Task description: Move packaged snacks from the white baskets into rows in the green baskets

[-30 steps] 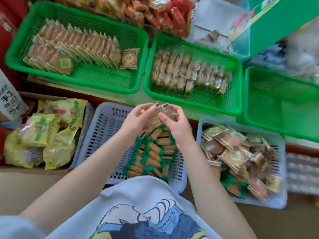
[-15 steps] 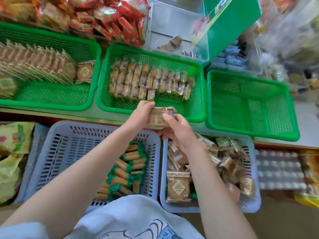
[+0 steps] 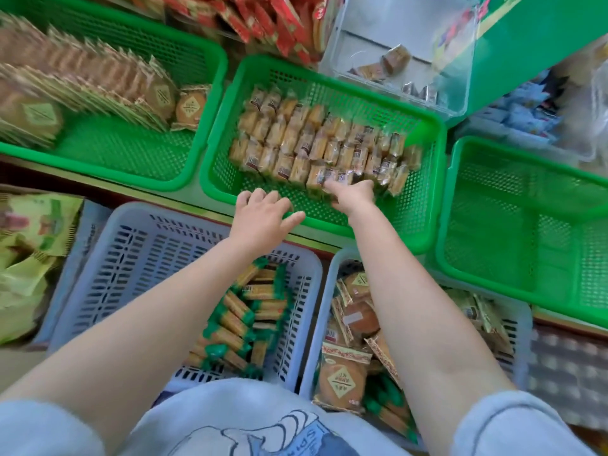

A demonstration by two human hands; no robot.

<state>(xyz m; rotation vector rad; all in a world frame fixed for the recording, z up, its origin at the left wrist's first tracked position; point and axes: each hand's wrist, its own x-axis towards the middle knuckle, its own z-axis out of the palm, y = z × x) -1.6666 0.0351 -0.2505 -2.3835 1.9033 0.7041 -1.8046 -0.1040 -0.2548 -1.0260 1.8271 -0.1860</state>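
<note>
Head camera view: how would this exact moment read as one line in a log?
right hand: at front snack row in middle green basket | left hand: open, empty, over near rim | right green basket: empty

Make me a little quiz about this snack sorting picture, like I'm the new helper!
1. True or false: the green basket on the right has no snacks in it.
2. Which hand reaches the snack rows in the middle green basket: A left, B right?
3. What colour are the wrapper ends of the snack bars in the white basket?

Key: 1 true; 2 B, right hand; 3 green.
</note>
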